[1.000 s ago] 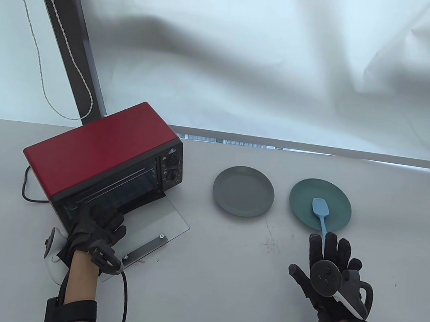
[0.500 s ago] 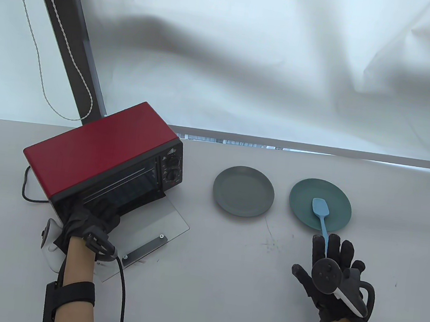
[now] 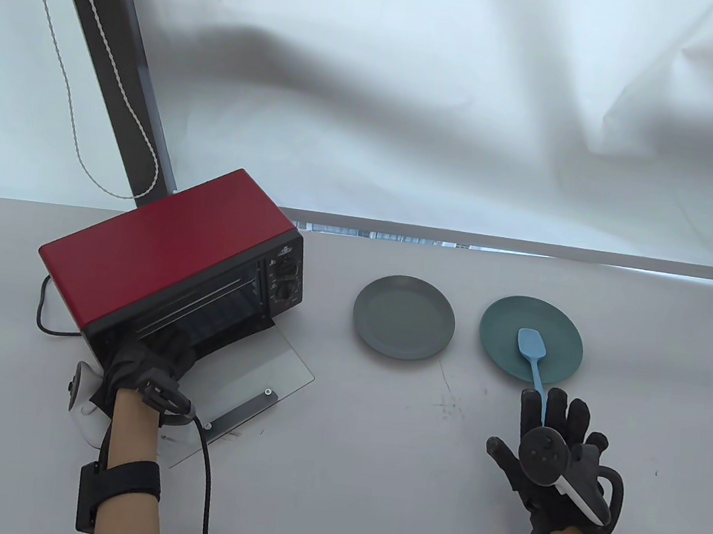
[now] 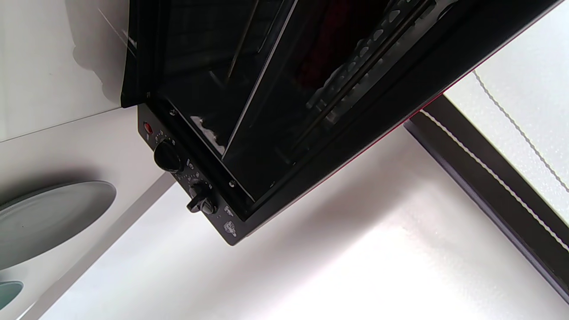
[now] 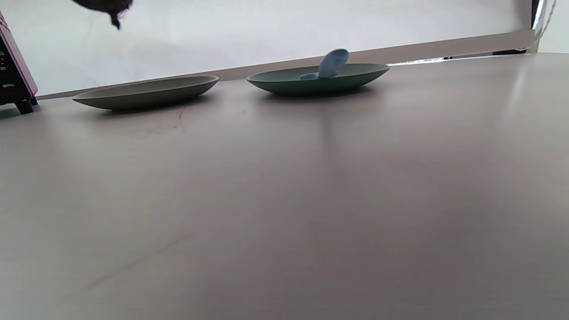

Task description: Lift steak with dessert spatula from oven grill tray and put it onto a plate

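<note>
The red oven (image 3: 166, 245) stands at the table's left with its glass door (image 3: 261, 365) folded down flat. My left hand (image 3: 150, 356) reaches into the oven mouth, where its fingers are hidden. The left wrist view shows the dark inside of the oven (image 4: 266, 111) with a wire grill rack (image 4: 369, 58) and a dim reddish shape behind it. A light blue dessert spatula (image 3: 532, 348) lies with its blade on the teal plate (image 3: 496, 334). My right hand (image 3: 545, 417) lies flat, fingers spread, over the end of the spatula's handle. An empty grey plate (image 3: 403, 317) sits between oven and teal plate.
The oven's black cable (image 3: 42, 315) loops out on the left. A dark post (image 3: 116, 60) and a hanging cord (image 3: 81, 139) rise behind the oven. A white backdrop closes off the table's far edge. In the right wrist view, both plates (image 5: 146, 91) sit low across bare tabletop.
My left hand has pushed further into the oven mouth, the wrist sliding up and left. My right hand has barely shifted over the spatula handle.
</note>
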Demonstrator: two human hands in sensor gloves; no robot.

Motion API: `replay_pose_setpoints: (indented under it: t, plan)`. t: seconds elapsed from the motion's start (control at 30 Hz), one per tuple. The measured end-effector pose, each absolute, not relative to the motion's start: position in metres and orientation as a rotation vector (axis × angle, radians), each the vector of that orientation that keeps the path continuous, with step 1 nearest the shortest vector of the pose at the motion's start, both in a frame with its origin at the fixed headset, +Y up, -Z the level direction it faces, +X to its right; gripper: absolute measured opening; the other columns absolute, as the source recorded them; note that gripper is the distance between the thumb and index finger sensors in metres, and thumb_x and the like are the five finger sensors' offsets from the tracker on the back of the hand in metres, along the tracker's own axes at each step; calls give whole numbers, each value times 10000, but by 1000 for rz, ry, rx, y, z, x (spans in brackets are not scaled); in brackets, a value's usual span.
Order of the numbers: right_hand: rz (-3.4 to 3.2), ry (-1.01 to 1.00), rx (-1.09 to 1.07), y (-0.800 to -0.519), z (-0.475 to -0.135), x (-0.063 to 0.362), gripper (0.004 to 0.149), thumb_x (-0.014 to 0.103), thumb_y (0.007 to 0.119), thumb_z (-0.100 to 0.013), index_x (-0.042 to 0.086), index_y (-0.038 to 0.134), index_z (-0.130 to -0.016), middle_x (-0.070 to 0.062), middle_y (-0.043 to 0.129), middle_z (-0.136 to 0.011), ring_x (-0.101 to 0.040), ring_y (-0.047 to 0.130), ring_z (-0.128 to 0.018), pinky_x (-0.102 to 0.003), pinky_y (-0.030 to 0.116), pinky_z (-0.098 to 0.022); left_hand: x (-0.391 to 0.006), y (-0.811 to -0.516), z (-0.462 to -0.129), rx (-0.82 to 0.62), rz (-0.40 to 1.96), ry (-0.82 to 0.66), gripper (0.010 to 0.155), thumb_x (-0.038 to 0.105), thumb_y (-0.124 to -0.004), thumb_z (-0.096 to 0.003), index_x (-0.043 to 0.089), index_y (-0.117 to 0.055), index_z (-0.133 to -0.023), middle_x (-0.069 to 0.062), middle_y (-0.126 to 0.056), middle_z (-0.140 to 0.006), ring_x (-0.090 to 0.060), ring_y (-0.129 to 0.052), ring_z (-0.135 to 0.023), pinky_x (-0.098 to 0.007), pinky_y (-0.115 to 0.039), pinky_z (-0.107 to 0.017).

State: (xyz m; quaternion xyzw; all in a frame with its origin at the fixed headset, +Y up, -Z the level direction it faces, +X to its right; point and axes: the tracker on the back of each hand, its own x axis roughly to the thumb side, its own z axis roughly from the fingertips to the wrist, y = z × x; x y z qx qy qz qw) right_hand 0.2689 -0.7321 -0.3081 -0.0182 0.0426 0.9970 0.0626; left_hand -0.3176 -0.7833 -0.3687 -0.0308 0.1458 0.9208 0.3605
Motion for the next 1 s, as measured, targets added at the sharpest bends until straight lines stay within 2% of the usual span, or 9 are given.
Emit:
replay_pose_setpoints:
  t: [0.23, 0.5, 0.6, 1.0]
  plan:
    - [3008, 131, -52, -733, -309, 269, 900, 659, 566, -622, 240, -52, -1124, -271, -108, -1208, -595, -12, -1100, -812, 154, -709, -315, -784, -363, -49, 2359, 404, 547, 583, -179, -758, 316, -172, -1236, 72, -164, -1310, -127, -310, -1219, -523, -377, -852]
    - [2999, 126, -33, -735, -309, 269, 895, 654, 563, -624, 236, -51, -1124, -275, -101, -1208, -598, -3, -1099, -812, 160, -710, -308, -787, -352, -73, 2335, 391, 550, 610, -178, -733, 349, -172, -1218, 85, -184, -1305, -176, -344, -1209, -573, -379, -827]
    - [2997, 127, -18, -736, -309, 268, 894, 653, 563, -625, 235, -50, -1124, -275, -99, -1208, -598, -2, -1098, -812, 162, -709, -305, -789, -346, -83, 2329, 379, 544, 609, -196, -735, 363, -139, -1216, 85, -205, -1301, -210, -357, -1200, -592, -380, -816]
    - [2979, 121, 17, -738, -309, 266, 889, 649, 560, -628, 231, -47, -1124, -282, -93, -1207, -602, 6, -1096, -812, 170, -708, -292, -792, -329, -80, 2302, 404, 507, 558, -277, -753, 308, -223, -1190, 27, -356, -1257, -273, -490, -1144, -615, -405, -798]
